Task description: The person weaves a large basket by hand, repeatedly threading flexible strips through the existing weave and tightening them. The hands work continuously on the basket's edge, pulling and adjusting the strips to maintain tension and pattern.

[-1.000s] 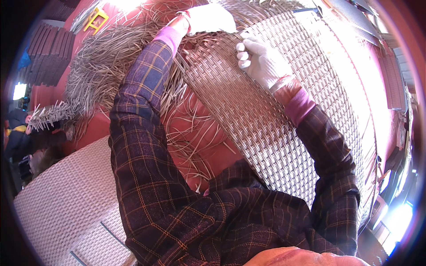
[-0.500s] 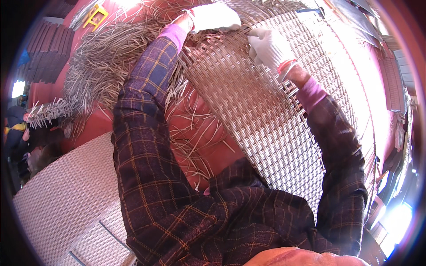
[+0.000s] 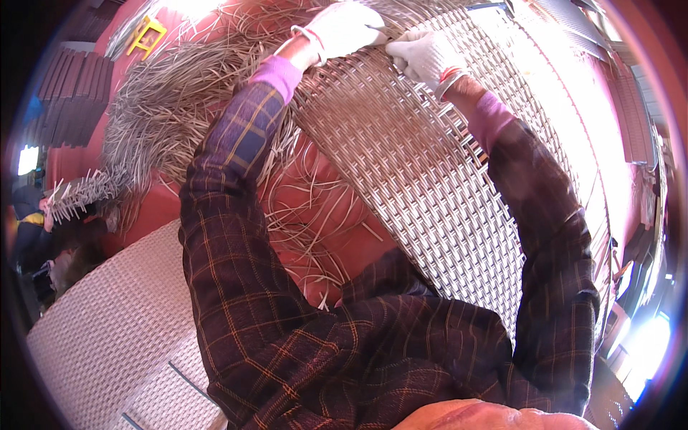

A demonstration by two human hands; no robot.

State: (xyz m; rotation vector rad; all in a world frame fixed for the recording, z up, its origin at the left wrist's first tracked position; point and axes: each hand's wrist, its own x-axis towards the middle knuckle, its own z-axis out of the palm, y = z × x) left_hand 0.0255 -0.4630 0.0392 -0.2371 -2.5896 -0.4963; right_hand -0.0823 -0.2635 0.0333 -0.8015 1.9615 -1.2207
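Observation:
A large woven panel (image 3: 430, 179) of pale flat strips stands tilted in front of me. Both my hands wear white gloves and work at its upper edge. My left hand (image 3: 344, 27) is closed on a strip at the top of the weave. My right hand (image 3: 424, 54) sits just beside it, fingers pinched on the weave. A mass of loose strip ends (image 3: 165, 93) hangs off the panel's left side. My plaid sleeves cover the lower middle of the view.
A second woven panel (image 3: 107, 337) of lighter colour lies at lower left. The floor (image 3: 165, 208) is red, with loose strips scattered on it. A yellow stool (image 3: 147, 34) stands far top left. A person (image 3: 36, 222) sits at the left edge.
My right hand has moved up and left along the panel, ending next to my left hand at the top edge. My left hand has stayed near the top.

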